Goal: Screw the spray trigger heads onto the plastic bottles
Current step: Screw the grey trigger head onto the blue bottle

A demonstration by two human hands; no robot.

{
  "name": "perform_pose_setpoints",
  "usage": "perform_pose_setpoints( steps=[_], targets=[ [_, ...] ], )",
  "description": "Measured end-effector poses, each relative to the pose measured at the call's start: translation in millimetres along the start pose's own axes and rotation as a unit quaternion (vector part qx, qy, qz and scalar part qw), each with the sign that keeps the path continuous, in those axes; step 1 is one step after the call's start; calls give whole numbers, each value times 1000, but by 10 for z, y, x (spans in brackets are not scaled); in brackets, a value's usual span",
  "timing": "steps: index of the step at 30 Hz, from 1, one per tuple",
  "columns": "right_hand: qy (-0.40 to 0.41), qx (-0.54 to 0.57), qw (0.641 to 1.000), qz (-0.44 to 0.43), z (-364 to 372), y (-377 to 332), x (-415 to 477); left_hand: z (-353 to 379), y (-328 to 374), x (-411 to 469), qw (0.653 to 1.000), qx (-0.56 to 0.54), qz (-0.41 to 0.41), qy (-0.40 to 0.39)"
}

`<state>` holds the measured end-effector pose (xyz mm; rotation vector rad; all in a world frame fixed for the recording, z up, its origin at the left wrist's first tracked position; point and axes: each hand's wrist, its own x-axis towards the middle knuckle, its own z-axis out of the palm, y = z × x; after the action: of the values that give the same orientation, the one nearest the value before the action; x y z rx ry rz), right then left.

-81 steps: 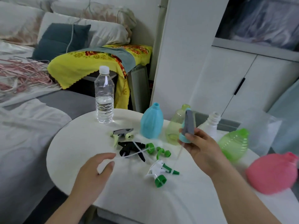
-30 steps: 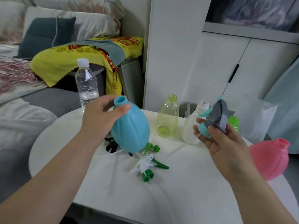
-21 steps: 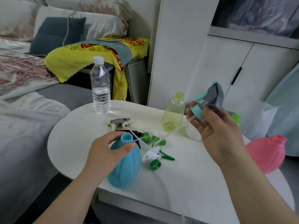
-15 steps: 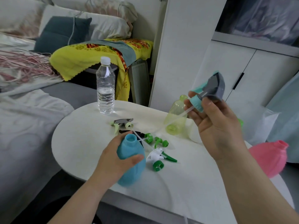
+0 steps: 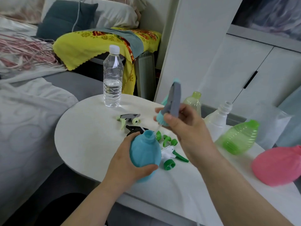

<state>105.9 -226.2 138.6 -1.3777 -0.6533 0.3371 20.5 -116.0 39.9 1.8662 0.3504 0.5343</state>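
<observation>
My left hand (image 5: 125, 165) grips a round blue bottle (image 5: 145, 152) at the near edge of the white table (image 5: 84, 136), neck up and open. My right hand (image 5: 187, 128) holds a grey and teal spray trigger head (image 5: 173, 101) just above the bottle. Its thin clear dip tube runs down into the bottle's mouth. The teal collar sits a short way above the neck, apart from it. More trigger heads lie on the table: a grey and pale green one (image 5: 128, 119), a black one (image 5: 135, 128), a green one (image 5: 169, 140) and a white and green one (image 5: 171, 158).
A clear water bottle (image 5: 113, 82) stands at the table's far edge. A yellowish bottle (image 5: 193, 103), a white bottle (image 5: 217, 119), a green bottle (image 5: 239, 137) and a pink bottle (image 5: 280, 165) are on the right. A bed lies to the left, white cabinets behind.
My right hand has come down and left with the trigger head, turning it upright, and the dip tube now enters the blue bottle's neck. My left hand keeps holding the bottle.
</observation>
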Motion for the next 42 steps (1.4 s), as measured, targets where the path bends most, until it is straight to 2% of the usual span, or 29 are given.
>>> perform_pose_setpoints(
  steps=[3, 6, 13, 22, 24, 29, 34, 37, 39, 42],
  targets=[
    [-29, -47, 998, 28, 79, 220, -52, 6, -3, 15, 1000, 0, -4, -3],
    [-33, -25, 998, 39, 105, 360, -88, 18, -12, 24, 1000, 0, -2, -6],
    [-90, -93, 991, 20, 84, 408, -106, 29, -56, 32, 1000, -3, 2, -13],
    [40, -145, 988, -47, 230, 597, -127, 30, -100, 38, 999, 1, 8, -33],
    [38, -131, 990, -43, 238, 610, -169, 31, -108, 33, 999, 0, 4, -35],
    [-26, -101, 994, -33, 184, 587, -285, 24, -127, 38, 999, -14, 14, -44],
    [40, -40, 998, -28, 146, 622, -217, -16, -133, 63, 997, -29, 20, -71],
    [61, -49, 996, -36, 178, 677, -205, -41, -146, 73, 997, -30, 23, -74],
    [40, -64, 997, -25, 188, 688, -208, -42, -154, 75, 996, -30, 23, -76],
    [-36, -73, 997, -16, 196, 659, -244, -42, -161, 74, 996, -34, 25, -80]
  ],
)
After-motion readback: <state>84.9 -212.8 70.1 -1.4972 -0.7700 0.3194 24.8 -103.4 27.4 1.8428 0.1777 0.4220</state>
